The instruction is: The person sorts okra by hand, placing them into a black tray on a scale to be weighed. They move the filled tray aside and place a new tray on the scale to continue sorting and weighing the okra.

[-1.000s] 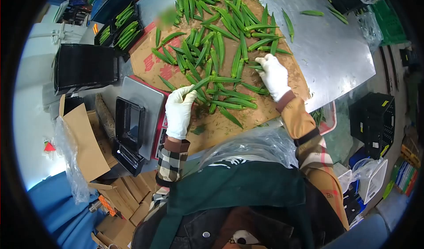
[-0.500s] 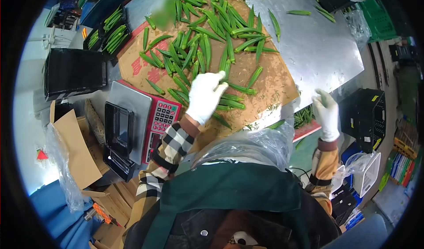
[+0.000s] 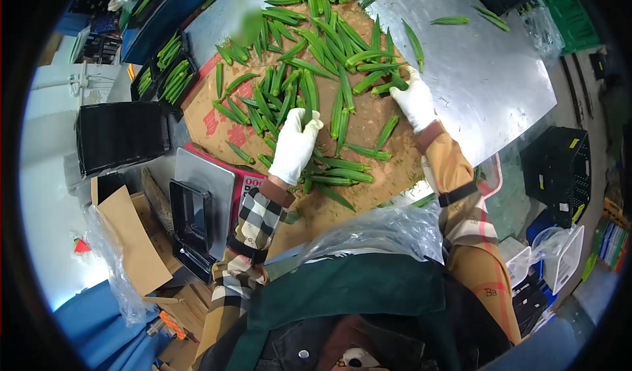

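Observation:
Loose green okra pods (image 3: 322, 45) are spread over a brown cardboard sheet (image 3: 401, 167) on a metal table. My left hand (image 3: 296, 146), in a white glove, is at the near side of the pile, its fingers bent together at some pods; whether it grips one is hidden. At the right edge of the cardboard, my right hand (image 3: 413, 101), also gloved in white, pinches the end of an okra pod. Several pods lie side by side just right of my left wrist.
A scale with a metal plate (image 3: 220, 173) holds black trays (image 3: 191, 216) on the left. Behind it are filled okra trays (image 3: 176, 78) and a black crate (image 3: 122, 134). Clear plastic (image 3: 375, 233) lies at the near table edge; another black crate (image 3: 556, 173) is at right.
My right hand has moved up and left from beside the table to the pods at the cardboard's right edge. My left hand has shifted slightly left. The whole view has shifted a little.

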Action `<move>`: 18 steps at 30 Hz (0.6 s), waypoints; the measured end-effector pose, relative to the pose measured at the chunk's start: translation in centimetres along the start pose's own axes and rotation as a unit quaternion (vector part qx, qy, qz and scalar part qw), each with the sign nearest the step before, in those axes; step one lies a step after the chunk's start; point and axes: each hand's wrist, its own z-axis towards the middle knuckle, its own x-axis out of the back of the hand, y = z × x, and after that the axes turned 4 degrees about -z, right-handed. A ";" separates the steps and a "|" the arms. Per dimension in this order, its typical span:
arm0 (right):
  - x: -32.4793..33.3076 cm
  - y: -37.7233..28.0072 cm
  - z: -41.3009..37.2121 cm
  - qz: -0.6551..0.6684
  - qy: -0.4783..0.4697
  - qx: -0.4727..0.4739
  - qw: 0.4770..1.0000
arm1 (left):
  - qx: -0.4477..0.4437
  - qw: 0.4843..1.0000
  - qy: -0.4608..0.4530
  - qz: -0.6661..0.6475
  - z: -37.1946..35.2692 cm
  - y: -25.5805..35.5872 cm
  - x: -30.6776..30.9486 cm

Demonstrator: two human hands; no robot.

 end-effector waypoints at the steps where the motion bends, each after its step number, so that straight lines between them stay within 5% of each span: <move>1: 0.5 0.6 0.1 0.011 -0.008 -0.001 1.000 | -0.012 0.999 0.037 -0.022 0.7 -0.2 -0.2; 3: 1.0 3.8 0.1 0.167 -0.019 0.043 0.985 | 0.007 0.999 0.040 -0.004 1.6 -0.2 -0.3; 5: 4.0 2.2 -1.7 0.149 -0.044 -0.023 0.988 | -0.016 0.997 0.058 0.039 2.1 -0.6 -1.6; 8: 4.3 -0.5 -2.1 0.049 0.049 0.117 0.991 | -0.034 0.966 0.076 0.244 2.3 0.1 -4.3; 9: 4.8 -2.8 -2.3 0.076 0.003 0.127 0.989 | -0.067 0.945 0.084 0.310 2.4 -0.3 -4.9; 11: 1.9 -3.1 -1.1 -0.001 0.072 0.256 0.964 | -0.029 0.943 0.071 0.325 3.1 -1.0 -5.2; 13: 0.2 -4.2 0.1 -0.091 0.032 0.303 0.948 | 0.013 0.939 0.040 0.343 3.3 -0.2 -4.9; 18: -0.8 -4.8 0.5 -0.049 -0.024 0.202 0.978 | 0.003 0.968 0.027 0.248 2.3 0.5 -2.3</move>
